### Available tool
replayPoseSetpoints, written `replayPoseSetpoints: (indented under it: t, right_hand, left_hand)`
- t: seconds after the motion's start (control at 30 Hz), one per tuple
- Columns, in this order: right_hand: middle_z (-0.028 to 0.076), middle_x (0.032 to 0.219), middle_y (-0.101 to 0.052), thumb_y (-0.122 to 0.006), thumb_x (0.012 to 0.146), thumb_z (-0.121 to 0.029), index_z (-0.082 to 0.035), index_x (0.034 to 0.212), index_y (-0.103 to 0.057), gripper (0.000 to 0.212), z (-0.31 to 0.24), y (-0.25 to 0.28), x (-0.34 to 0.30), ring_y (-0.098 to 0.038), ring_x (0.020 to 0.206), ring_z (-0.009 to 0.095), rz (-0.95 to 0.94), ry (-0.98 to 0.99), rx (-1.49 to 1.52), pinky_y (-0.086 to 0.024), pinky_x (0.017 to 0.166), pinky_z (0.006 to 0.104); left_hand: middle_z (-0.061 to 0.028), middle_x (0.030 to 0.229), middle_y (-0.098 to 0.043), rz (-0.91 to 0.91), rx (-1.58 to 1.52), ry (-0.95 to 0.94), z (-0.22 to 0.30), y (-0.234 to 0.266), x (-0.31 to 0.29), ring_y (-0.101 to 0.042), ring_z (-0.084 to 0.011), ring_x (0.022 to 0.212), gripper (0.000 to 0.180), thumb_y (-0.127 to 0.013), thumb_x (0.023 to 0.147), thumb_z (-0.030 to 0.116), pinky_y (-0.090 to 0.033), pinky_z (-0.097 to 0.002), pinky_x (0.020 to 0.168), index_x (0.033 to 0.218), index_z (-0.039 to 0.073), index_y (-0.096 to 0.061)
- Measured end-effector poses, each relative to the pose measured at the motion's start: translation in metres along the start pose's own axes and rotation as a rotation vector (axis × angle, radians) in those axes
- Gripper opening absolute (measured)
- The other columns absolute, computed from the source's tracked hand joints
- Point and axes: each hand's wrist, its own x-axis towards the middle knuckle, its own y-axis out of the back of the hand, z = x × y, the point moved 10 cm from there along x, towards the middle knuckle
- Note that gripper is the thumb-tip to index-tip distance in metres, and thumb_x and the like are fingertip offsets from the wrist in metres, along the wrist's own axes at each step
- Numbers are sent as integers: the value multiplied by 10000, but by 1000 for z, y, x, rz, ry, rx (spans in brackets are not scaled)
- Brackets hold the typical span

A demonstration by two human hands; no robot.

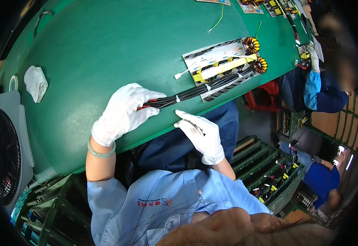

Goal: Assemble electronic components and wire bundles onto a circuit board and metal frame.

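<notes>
My left hand (123, 110), in a white glove, is closed around the end of a bundle of black cables (191, 92) with some red showing at the grip. White cable ties bind the bundle, which runs right along a circuit board assembly (224, 67). That assembly has a metal plate, yellow-wrapped parts and two ring-shaped coils (251, 45) at its right end. A white connector (182, 74) on a short lead sticks out to its left. Just off the table's near edge, my gloved right hand (201, 135) is open, fingers stretched toward the bundle, with nothing visible in it.
A crumpled white glove or cloth (35, 84) lies on the green table (105, 49) at left, near a fan (6, 147). More boards (251, 5) sit at the far edge. A co-worker (327, 90) works at right; another person (320, 180) is beyond the green racks (253, 164).
</notes>
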Motion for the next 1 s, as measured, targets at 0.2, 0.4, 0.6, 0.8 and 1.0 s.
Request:
replayPoseSetpoints:
  t: [0.2,0.4,0.6,0.8,1.0]
  right_hand:
    - [89,916,-752,-709,916,-70,-33,1249,-692,335,9,-4,1,-635,756,101,37,48,47,-504,712,238]
    - [66,871,-730,-741,883,-78,-96,1262,-695,382,10,-12,1,-570,623,89,37,118,79,-480,594,232]
    - [62,854,-697,-752,867,-72,-108,1254,-697,392,5,-14,0,-546,616,106,8,127,68,-467,581,241]
    - [63,853,-695,-752,864,-73,-102,1245,-700,386,5,-15,-1,-547,620,111,-6,129,57,-462,581,243]
    - [64,863,-703,-745,871,-70,-99,1244,-700,376,6,-16,1,-548,622,108,-9,128,82,-461,579,242]
  left_hand:
    - [-100,1018,-730,26,-2,-1,0,4,2,-608,-278,754,354,-807,771,181,-496,-381,744,1079,52,-691]
    - [-99,1035,-730,11,-3,-28,-5,2,-1,-645,-287,821,344,-808,776,206,-502,-380,774,1065,61,-691]
    - [-100,1034,-730,5,17,-17,-3,0,1,-654,-294,854,342,-807,775,201,-502,-386,787,1067,61,-695]
    - [-107,1008,-724,12,8,3,-3,2,-1,-644,-306,848,346,-804,771,198,-495,-394,788,1068,54,-702]
    - [-107,980,-721,0,20,23,-4,1,0,-636,-307,832,335,-800,773,206,-488,-395,773,1053,49,-706]
